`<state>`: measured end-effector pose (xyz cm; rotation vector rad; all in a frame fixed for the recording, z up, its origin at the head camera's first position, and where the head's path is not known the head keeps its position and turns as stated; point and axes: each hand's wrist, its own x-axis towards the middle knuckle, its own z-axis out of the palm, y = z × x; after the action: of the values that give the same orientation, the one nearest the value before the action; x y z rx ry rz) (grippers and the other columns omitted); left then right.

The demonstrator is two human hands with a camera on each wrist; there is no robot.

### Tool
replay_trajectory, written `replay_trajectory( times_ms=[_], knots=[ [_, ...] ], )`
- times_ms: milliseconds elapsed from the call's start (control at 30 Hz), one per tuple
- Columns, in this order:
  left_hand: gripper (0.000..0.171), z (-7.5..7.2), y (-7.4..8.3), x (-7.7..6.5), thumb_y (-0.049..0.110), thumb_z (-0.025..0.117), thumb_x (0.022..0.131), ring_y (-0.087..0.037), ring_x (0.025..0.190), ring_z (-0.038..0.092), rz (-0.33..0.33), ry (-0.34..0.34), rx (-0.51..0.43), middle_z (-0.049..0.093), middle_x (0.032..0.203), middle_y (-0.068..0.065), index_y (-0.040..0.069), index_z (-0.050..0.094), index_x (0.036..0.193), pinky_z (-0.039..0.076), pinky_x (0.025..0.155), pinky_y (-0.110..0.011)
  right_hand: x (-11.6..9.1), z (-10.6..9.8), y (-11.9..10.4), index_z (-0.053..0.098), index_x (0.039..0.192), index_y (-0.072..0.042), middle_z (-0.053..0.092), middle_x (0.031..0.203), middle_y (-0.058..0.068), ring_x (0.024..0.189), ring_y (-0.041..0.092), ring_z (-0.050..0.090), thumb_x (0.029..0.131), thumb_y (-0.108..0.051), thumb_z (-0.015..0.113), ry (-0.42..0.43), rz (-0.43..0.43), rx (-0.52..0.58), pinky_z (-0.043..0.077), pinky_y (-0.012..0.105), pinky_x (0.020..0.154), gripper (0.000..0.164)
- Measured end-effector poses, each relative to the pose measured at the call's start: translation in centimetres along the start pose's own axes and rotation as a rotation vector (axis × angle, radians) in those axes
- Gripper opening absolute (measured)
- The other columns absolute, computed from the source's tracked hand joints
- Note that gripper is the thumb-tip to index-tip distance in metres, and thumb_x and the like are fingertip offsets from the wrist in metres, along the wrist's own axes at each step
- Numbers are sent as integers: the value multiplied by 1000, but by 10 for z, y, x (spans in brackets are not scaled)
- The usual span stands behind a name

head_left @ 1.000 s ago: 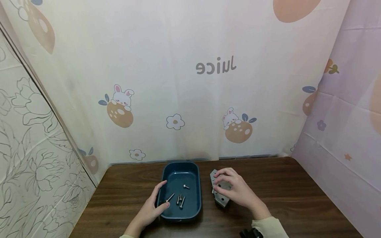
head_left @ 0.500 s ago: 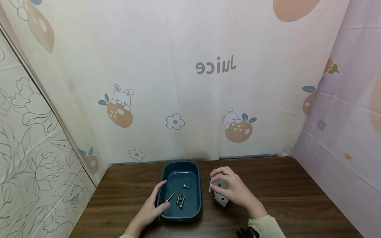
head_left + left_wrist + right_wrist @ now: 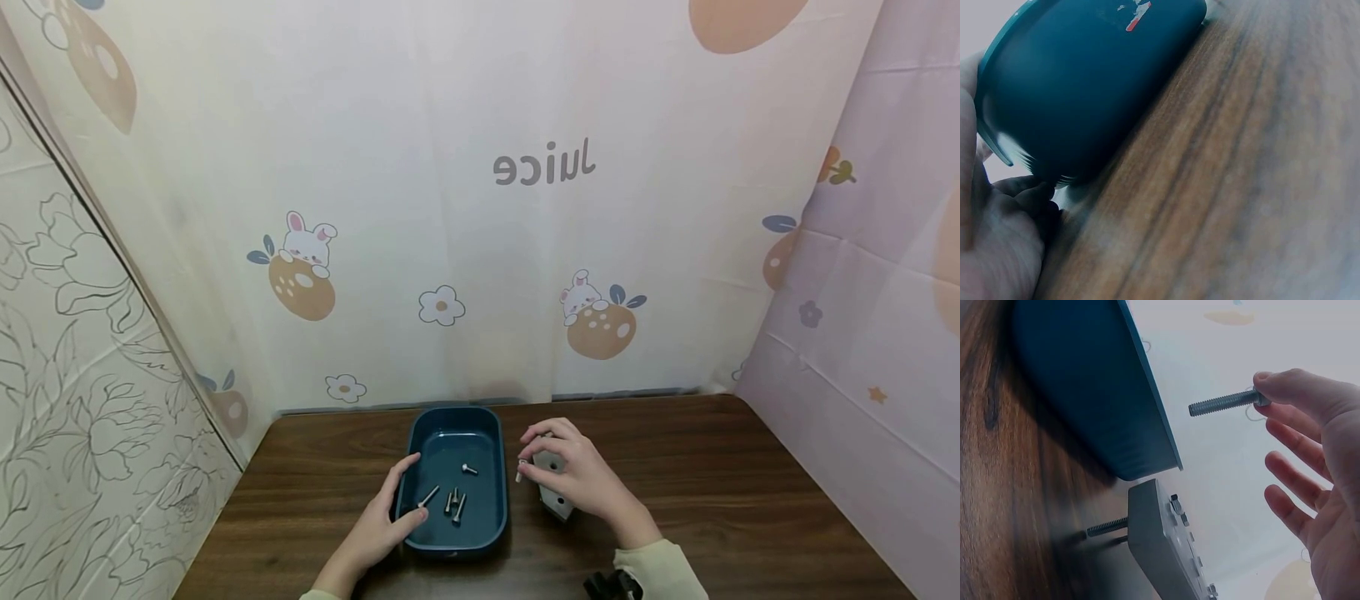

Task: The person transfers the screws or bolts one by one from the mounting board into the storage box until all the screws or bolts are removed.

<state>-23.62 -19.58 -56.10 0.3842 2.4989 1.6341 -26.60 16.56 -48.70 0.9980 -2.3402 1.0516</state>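
My left hand [image 3: 378,529] holds the left side of a dark blue tray [image 3: 442,450], thumb at the rim. Curled fingers [image 3: 1022,194] lie against the tray's lower outside in the left wrist view. Between thumb and forefinger, my right hand [image 3: 581,471] pinches a threaded bolt [image 3: 1222,403] by its head; the other fingers are spread. That bolt is in the air between the tray and a grey metal block [image 3: 557,502], which the right hand partly hides. Bolt heads [image 3: 1179,506] show on the block's face, and a threaded shank [image 3: 1107,527] sticks out of its underside.
Several loose bolts [image 3: 459,510] lie in the tray, one of them [image 3: 429,497] close to the left thumb. The brown wooden table [image 3: 697,467] ends at a printed curtain [image 3: 495,350] behind. A black device [image 3: 613,585] sits at the right wrist.
My right hand has moved left from over the block toward the tray, carrying the bolt off the block's left edge. The left hand and tray have stayed put.
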Motion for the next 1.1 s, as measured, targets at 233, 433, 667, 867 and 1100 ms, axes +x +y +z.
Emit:
replay_trajectory(
  times_ms=[233, 433, 667, 867, 1100],
  knots=[
    [76, 0, -1, 1, 35, 67, 97, -38, 142, 33, -6, -1, -4, 25, 163, -7, 36, 23, 159, 32, 104, -73, 3, 4, -2, 73, 95, -35, 61, 119, -9, 116, 13, 52, 89, -30, 79, 1, 10, 10, 51, 38, 92, 10],
    [76, 0, -2, 2, 35, 68, 96, -37, 143, 32, -4, 0, -1, 26, 163, -7, 36, 24, 158, 30, 105, -73, 5, 8, -7, 73, 94, -35, 60, 119, -11, 116, 11, 51, 88, -31, 80, -1, 48, 5, 51, 39, 92, 10],
    [75, 1, -2, 2, 34, 68, 97, -37, 142, 34, 1, 3, 5, 27, 163, -8, 36, 25, 158, 31, 105, -71, 7, 13, -10, 73, 95, -34, 61, 118, -9, 115, 11, 51, 88, -29, 80, 25, 60, 19, 51, 37, 91, 11],
    [75, 1, -3, 2, 34, 69, 96, -39, 141, 36, -4, 16, 10, 27, 163, -9, 35, 27, 158, 32, 104, -72, 9, 18, -13, 75, 96, -32, 61, 118, -10, 115, 20, 54, 89, -29, 80, 15, 82, 46, 52, 35, 91, 9],
    [75, 1, 0, 1, 35, 68, 96, -38, 140, 37, 7, 13, 29, 28, 163, -9, 34, 26, 158, 32, 104, -73, 13, 23, -16, 75, 95, -30, 62, 116, -9, 113, 16, 54, 88, -27, 81, 25, 54, 18, 52, 35, 89, 10]
  ],
)
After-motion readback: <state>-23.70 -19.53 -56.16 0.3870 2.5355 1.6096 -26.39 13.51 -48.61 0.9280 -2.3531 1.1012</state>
